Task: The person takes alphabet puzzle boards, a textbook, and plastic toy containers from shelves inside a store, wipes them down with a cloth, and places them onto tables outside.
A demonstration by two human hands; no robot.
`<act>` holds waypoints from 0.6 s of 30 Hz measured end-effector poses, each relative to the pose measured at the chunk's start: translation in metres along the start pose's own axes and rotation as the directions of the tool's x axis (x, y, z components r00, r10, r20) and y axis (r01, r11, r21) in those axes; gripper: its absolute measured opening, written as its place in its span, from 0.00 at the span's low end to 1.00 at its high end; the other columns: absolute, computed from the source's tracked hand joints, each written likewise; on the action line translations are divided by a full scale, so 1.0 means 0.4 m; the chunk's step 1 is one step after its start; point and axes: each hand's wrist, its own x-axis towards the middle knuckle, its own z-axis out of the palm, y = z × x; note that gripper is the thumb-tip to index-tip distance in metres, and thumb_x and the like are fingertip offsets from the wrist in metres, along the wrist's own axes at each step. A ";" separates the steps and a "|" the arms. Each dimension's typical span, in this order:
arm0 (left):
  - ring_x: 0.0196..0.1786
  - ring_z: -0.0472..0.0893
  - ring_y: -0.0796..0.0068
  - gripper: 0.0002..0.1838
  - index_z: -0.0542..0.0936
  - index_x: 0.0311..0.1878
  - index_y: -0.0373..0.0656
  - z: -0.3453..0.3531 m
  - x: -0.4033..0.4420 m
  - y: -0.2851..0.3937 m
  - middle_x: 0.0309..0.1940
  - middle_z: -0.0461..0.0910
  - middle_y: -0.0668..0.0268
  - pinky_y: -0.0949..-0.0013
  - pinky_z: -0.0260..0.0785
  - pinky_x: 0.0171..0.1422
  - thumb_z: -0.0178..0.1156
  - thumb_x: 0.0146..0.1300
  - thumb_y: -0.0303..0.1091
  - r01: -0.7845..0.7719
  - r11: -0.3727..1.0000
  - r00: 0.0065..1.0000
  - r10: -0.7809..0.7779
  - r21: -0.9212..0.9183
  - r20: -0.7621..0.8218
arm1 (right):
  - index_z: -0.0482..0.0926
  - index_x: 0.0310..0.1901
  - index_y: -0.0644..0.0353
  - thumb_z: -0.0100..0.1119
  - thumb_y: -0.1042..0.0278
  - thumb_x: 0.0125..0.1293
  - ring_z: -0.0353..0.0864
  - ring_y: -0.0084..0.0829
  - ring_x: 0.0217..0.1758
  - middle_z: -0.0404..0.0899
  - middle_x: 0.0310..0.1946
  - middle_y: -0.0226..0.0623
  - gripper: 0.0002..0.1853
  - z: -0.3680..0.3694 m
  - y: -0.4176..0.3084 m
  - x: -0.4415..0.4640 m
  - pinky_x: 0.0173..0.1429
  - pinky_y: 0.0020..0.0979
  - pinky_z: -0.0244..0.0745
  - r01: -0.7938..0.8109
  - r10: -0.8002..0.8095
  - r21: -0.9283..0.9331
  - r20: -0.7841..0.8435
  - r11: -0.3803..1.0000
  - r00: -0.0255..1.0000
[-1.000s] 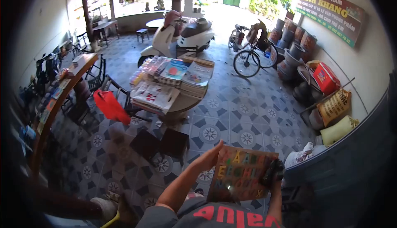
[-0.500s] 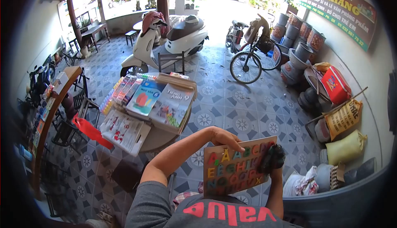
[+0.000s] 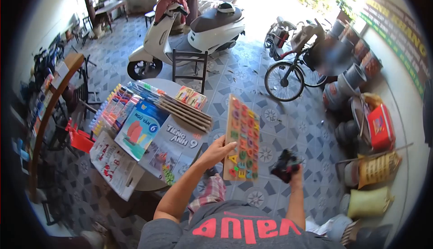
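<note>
Board [image 3: 242,137] with coloured letters [image 3: 233,159] is up in the air, beyond the right edge of the table [image 3: 149,182], and it is tilted, with one narrow end towards the person. So the lifting is done, as I judge, and the letters seem to sit in rows on its face; laying the board down on any surface is not yet done. Left hand [image 3: 220,149] is closed on the long left side of the board: the thumb presses on the front, and the other fingers go behind, where I cannot see them. Right hand [image 3: 296,175] is apart from the board and seems to hold a dark thing [image 3: 284,166], but this is blurred, so I cannot tell what it is, nor how far these fingers are closed. On the table, the grey book [image 3: 173,148] lies at the right edge, near the left hand, with the blue book [image 3: 141,129] beside it, and the white bag [image 3: 112,165] hangs over the near left edge
</note>
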 end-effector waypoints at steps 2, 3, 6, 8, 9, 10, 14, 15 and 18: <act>0.40 0.79 0.80 0.20 0.70 0.60 0.38 -0.016 0.059 -0.008 0.44 0.78 0.64 0.74 0.74 0.39 0.54 0.70 0.38 -0.039 0.992 0.996 0.029 -0.121 -0.079 | 0.74 0.54 0.60 0.60 0.68 0.63 0.78 0.26 0.46 0.79 0.46 0.34 0.18 0.102 -0.010 0.071 0.52 0.33 0.76 -0.083 0.082 -0.302 -0.016 0.950 0.996; 0.43 0.78 0.79 0.19 0.70 0.60 0.38 -0.034 0.091 -0.015 0.46 0.79 0.63 0.73 0.73 0.44 0.54 0.69 0.36 -0.107 0.994 0.977 0.098 -0.038 -0.187 | 0.74 0.55 0.59 0.59 0.72 0.62 0.77 0.25 0.46 0.79 0.45 0.33 0.18 0.175 -0.030 0.124 0.53 0.31 0.75 -0.068 0.092 -0.368 0.047 0.927 0.995; 0.48 0.77 0.78 0.20 0.70 0.61 0.37 -0.078 0.158 0.012 0.49 0.79 0.62 0.73 0.69 0.56 0.54 0.69 0.33 -0.174 0.984 0.917 0.171 0.025 -0.361 | 0.74 0.56 0.58 0.56 0.77 0.59 0.76 0.23 0.46 0.79 0.44 0.32 0.21 0.339 -0.048 0.285 0.53 0.27 0.74 0.001 0.120 -0.536 0.190 0.844 0.974; 0.48 0.77 0.80 0.19 0.70 0.60 0.36 -0.107 0.189 0.018 0.48 0.79 0.63 0.73 0.70 0.55 0.54 0.69 0.32 -0.178 0.984 0.858 0.147 -0.015 -0.493 | 0.74 0.57 0.57 0.55 0.80 0.58 0.76 0.23 0.46 0.79 0.44 0.31 0.23 0.403 -0.038 0.386 0.53 0.26 0.73 0.045 0.156 -0.622 0.265 0.782 0.952; 0.48 0.77 0.80 0.18 0.71 0.59 0.36 -0.120 0.209 0.014 0.47 0.80 0.64 0.73 0.70 0.54 0.54 0.68 0.31 -0.211 0.972 0.832 0.123 -0.103 -0.541 | 0.75 0.56 0.56 0.58 0.77 0.58 0.77 0.23 0.45 0.80 0.43 0.33 0.21 0.436 -0.028 0.438 0.52 0.27 0.74 0.037 0.192 -0.622 0.297 0.783 0.936; 0.48 0.77 0.80 0.18 0.71 0.59 0.36 -0.132 0.216 0.016 0.47 0.80 0.64 0.73 0.70 0.54 0.54 0.68 0.31 -0.201 0.974 0.822 0.113 -0.099 -0.559 | 0.77 0.55 0.55 0.61 0.73 0.59 0.79 0.24 0.45 0.82 0.42 0.34 0.20 0.486 -0.032 0.484 0.51 0.27 0.75 0.030 0.224 -0.619 0.328 0.785 0.918; 0.46 0.78 0.81 0.16 0.72 0.56 0.35 -0.179 0.235 0.068 0.45 0.81 0.63 0.73 0.71 0.52 0.54 0.68 0.31 -0.125 0.988 0.655 0.154 0.095 -0.740 | 0.79 0.51 0.54 0.62 0.75 0.57 0.80 0.22 0.39 0.83 0.36 0.31 0.18 0.589 0.053 0.653 0.46 0.24 0.76 -0.195 0.433 -0.484 0.448 0.853 0.782; 0.45 0.78 0.81 0.15 0.73 0.55 0.35 -0.192 0.237 0.072 0.44 0.81 0.63 0.73 0.71 0.52 0.55 0.68 0.31 -0.125 0.988 0.614 0.148 0.090 -0.775 | 0.79 0.50 0.56 0.62 0.73 0.58 0.80 0.23 0.40 0.83 0.36 0.32 0.16 0.602 0.094 0.694 0.46 0.26 0.75 -0.133 0.419 -0.512 0.498 0.849 0.760; 0.41 0.78 0.81 0.14 0.74 0.52 0.34 -0.208 0.281 0.089 0.39 0.81 0.63 0.73 0.71 0.49 0.55 0.68 0.32 -0.190 0.977 0.480 0.176 0.094 -0.859 | 0.78 0.49 0.61 0.61 0.67 0.60 0.80 0.26 0.41 0.83 0.36 0.36 0.16 0.675 0.172 0.806 0.47 0.27 0.74 -0.036 0.510 -0.682 0.509 0.730 0.693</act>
